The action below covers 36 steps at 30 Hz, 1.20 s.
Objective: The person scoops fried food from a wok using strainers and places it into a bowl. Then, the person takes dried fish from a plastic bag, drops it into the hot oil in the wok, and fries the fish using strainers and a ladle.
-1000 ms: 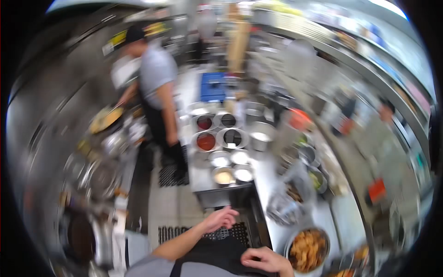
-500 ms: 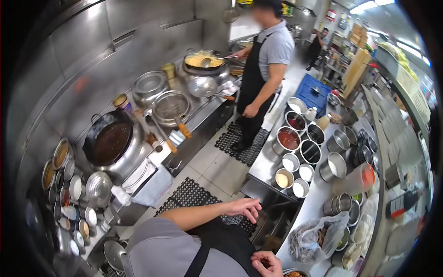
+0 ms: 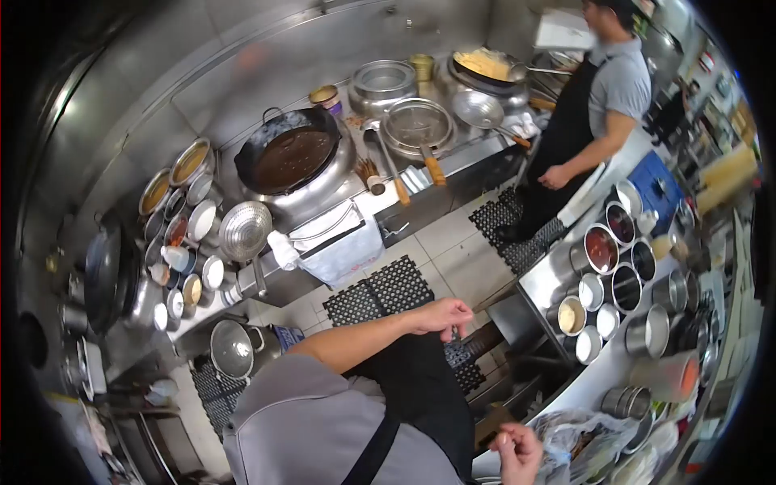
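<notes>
My left hand point(image 3: 440, 317) is stretched out beside the under-counter unit, its fingers curled down. Whatever is in those fingers, if anything, is hidden. Just past it are a flat metal panel point(image 3: 521, 319) and a dark compartment point(image 3: 505, 368) below the counter. My right hand point(image 3: 519, 451) is raised at the counter's near edge with its fingers bent inward; I cannot make out whether anything is in them. Right beside it lies a clear plastic bag point(image 3: 586, 436) with brown contents.
Sauce and powder pots point(image 3: 602, 249) crowd the right counter point(image 3: 550, 303). A wok of dark liquid point(image 3: 293, 158) sits on the range, near a perforated ladle point(image 3: 245, 229) and a strainer point(image 3: 418, 125). Another person point(image 3: 594, 121) stands by a far wok. Rubber mats point(image 3: 380, 291) cover the floor.
My view has swung left, so the range and counter appear farther right. My left hand's fingers have gone from outstretched to curled. My right hand has come up beside the plastic bag.
</notes>
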Each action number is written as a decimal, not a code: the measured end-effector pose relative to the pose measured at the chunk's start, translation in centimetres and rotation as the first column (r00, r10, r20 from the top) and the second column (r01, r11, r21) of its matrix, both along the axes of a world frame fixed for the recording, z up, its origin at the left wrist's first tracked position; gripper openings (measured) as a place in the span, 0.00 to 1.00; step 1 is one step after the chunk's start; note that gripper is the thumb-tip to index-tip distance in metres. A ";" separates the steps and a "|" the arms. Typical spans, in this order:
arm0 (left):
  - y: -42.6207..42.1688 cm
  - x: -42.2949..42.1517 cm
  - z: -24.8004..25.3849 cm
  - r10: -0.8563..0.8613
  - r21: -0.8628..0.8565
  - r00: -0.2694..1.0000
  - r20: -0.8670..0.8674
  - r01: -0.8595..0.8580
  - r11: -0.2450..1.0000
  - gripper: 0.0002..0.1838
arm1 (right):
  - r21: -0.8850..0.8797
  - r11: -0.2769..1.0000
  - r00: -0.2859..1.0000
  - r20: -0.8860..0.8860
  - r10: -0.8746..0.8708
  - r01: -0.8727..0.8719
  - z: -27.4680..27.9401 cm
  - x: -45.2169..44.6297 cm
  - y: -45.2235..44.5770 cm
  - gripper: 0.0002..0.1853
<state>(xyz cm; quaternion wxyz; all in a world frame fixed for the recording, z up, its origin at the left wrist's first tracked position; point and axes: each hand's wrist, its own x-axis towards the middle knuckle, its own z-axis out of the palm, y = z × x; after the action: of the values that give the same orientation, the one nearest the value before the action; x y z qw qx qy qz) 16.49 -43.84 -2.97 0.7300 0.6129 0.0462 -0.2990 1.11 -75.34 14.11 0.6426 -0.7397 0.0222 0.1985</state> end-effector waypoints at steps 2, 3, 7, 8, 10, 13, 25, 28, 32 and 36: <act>0.4 -0.6 0.7 0.021 0.094 0.998 -0.053 -0.016 0.995 0.19 | -0.215 0.976 0.981 0.178 0.082 -0.043 -0.1 1.5 0.5 0.08; 0.5 -0.8 0.5 0.030 0.073 0.996 -0.081 -0.024 0.997 0.19 | -0.310 0.951 0.983 0.176 0.050 0.007 1.2 2.2 1.6 0.08; -1.4 1.7 0.7 -0.090 0.109 0.985 -0.149 0.107 0.988 0.16 | -0.323 0.946 0.944 0.315 0.097 0.010 -1.4 3.1 0.7 0.11; -2.5 3.0 0.2 -0.173 0.129 0.979 -0.105 0.186 0.974 0.15 | -0.348 0.937 0.958 0.274 0.080 0.021 -2.2 3.0 0.5 0.11; -5.4 5.9 0.0 -0.377 0.155 0.924 -0.063 0.382 0.911 0.15 | -0.374 0.921 0.976 0.217 -0.029 0.110 -2.7 2.8 0.4 0.10; -10.3 10.9 0.4 -0.587 0.119 0.806 -0.068 0.591 0.798 0.14 | -0.492 0.835 0.969 0.133 -0.207 0.246 -3.5 3.5 0.3 0.10; -33.6 17.6 2.9 -0.895 0.023 0.194 0.401 0.975 0.221 0.28 | -0.686 0.016 0.238 0.230 -0.944 0.727 -1.0 -2.7 4.9 0.15; -39.9 15.0 4.8 -0.770 0.239 0.089 0.632 0.923 0.303 0.44 | -0.615 0.020 0.172 0.189 -0.967 0.788 -1.6 -1.9 6.4 0.28; -48.0 11.4 2.8 -0.646 0.146 0.110 0.755 0.933 0.329 0.56 | -0.667 -0.042 0.297 0.386 -0.873 0.744 -4.7 -0.4 1.7 0.44; -51.2 7.7 1.2 -0.687 0.111 0.096 0.721 0.962 0.251 0.51 | -0.804 -0.071 0.524 0.449 -0.724 0.590 -10.5 -0.1 -6.6 0.36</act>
<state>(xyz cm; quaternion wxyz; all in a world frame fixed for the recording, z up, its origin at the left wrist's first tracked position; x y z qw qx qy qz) 24.18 -95.05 -1.79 0.4862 0.4198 -0.6317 -0.4341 1.00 -81.96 3.62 0.1249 -0.8318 0.5214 -0.1436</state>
